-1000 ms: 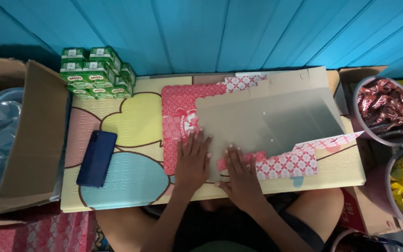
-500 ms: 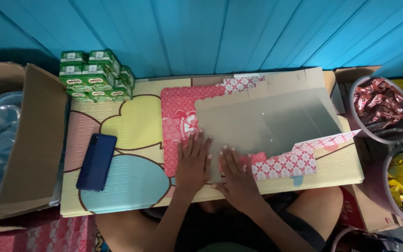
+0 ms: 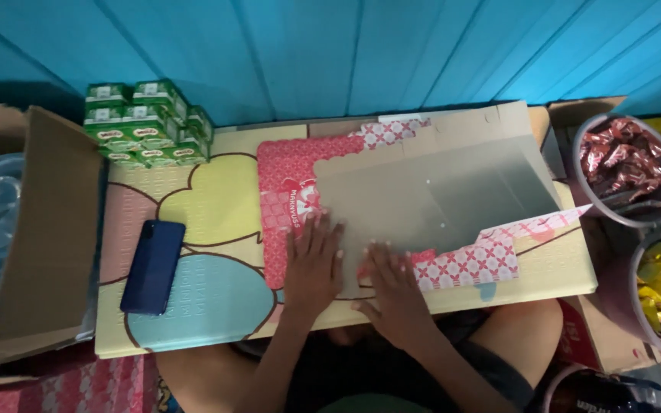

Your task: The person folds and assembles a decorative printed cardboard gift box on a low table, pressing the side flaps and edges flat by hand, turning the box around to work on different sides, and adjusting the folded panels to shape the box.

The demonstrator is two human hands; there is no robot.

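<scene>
Our left hand and right hand press spread flat on the unfolded red box. A blue phone and green cartons lie clear of them. Nothing has shifted since before.

Small shop (snack tubs, drink cartons).

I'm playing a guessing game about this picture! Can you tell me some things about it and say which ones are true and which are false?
1. Both hands press flat on the unfolded cardboard box. True: left hand, right hand.
2. The blue phone is in the left hand. False: it lies on the mat, apart from both hands.
3. Green cartons are stacked at the mat's far left corner. True.
4. The tub of red-wrapped sweets sits on the person's left. False: it is on the right.
</scene>
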